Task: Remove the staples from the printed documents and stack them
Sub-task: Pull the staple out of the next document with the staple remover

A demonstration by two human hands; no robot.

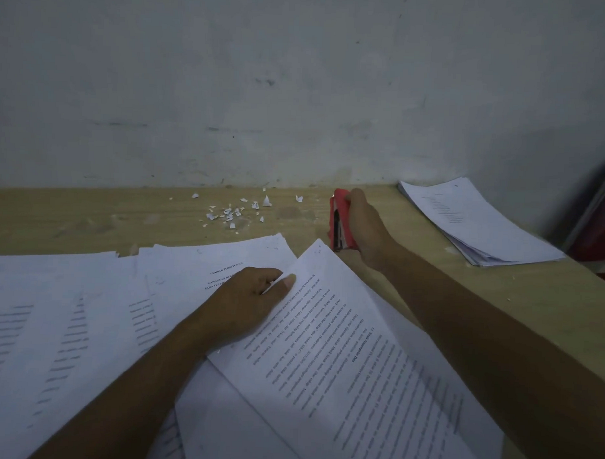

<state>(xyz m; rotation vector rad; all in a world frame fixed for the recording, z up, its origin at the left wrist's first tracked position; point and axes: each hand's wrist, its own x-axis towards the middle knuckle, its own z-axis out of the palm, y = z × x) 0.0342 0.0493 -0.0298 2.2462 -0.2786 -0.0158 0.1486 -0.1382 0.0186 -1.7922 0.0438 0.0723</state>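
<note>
A printed document [351, 361] lies tilted across the near middle of the wooden table [89, 211]. My left hand [247, 303] pinches its upper left edge, thumb on top of the page. My right hand [366, 231] reaches to the back of the table and grips a red stapler [339, 223] that stands on its side there. A neat stack of papers [479, 221] sits at the far right by the wall. More printed documents [68, 324] are spread loosely over the left half of the table.
Several small torn paper scraps [236, 210] lie scattered on the table near the wall. A grey wall [299, 92] runs along the table's back edge. A red and dark object [599, 233] stands past the right end of the table.
</note>
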